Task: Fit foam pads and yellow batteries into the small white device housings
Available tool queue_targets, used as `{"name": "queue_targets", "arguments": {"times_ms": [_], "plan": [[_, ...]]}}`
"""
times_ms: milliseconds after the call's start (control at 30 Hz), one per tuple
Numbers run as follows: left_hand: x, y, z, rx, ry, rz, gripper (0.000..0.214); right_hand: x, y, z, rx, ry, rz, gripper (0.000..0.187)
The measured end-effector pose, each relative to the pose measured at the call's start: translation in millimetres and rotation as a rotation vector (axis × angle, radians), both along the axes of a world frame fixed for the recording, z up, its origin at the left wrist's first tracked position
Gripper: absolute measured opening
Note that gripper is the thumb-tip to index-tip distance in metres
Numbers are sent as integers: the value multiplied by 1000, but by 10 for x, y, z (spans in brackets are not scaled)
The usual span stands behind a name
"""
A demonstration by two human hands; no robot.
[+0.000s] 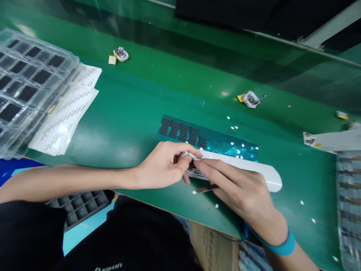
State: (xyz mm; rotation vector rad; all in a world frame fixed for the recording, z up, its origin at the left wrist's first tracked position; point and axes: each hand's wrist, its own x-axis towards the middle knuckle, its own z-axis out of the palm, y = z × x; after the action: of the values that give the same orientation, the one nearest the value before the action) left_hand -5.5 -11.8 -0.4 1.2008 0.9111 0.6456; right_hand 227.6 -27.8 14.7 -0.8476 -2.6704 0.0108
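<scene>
My left hand (163,167) and my right hand (239,190) meet over a small silvery part (189,156) near the green table's front edge. Both pinch it between fingertips. Under the hands lies a long white strip (262,171) with a rounded right end. Just beyond it is a teal sheet (214,139) carrying rows of small dark pads (182,131). A thin dark stick (207,188) shows below my right fingers. My right wrist wears a blue band (284,246).
Stacked clear blister trays (25,82) with dark squares stand at the left, white printed sheets (66,113) beside them. Two small assembled units (120,54) (250,99) lie farther back. More trays (349,203) are at the right edge. White paper bits dot the green table (141,98).
</scene>
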Motion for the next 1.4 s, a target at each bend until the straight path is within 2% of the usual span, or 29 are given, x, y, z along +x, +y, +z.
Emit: {"name": "queue_targets", "arguments": {"times_ms": [100,267,433,633,800,1000,1133,1233,1300,1400], "plan": [[-19,7,68,-16,-43,-12,26,28,-10,16,-6,68,14,38],[-34,30,182,-31,-55,-21,24,-77,-59,-39,-76,332,-125,47],[-11,27,198,-122,-51,-56,14,-127,-79,-55,-32,345,-212,41],[-34,36,207,-328,-246,-119,9,-88,-67,-61,-52,377,-178,46],[-54,61,216,-311,-295,-88,7,-86,-68,-16,-68,362,-170,44],[-34,20,186,-247,-189,-74,7,-15,-110,-83,-2,280,-144,51],[-33,3,185,-231,-184,-82,14,15,-29,-126,97,247,-119,36],[-36,13,197,-216,-176,-74,13,-5,34,-98,162,258,-193,29],[-36,23,204,-209,-160,-65,10,-27,36,-65,122,270,-225,26],[-32,32,195,-181,-121,-68,11,-58,-3,-42,40,283,-165,24]]}}
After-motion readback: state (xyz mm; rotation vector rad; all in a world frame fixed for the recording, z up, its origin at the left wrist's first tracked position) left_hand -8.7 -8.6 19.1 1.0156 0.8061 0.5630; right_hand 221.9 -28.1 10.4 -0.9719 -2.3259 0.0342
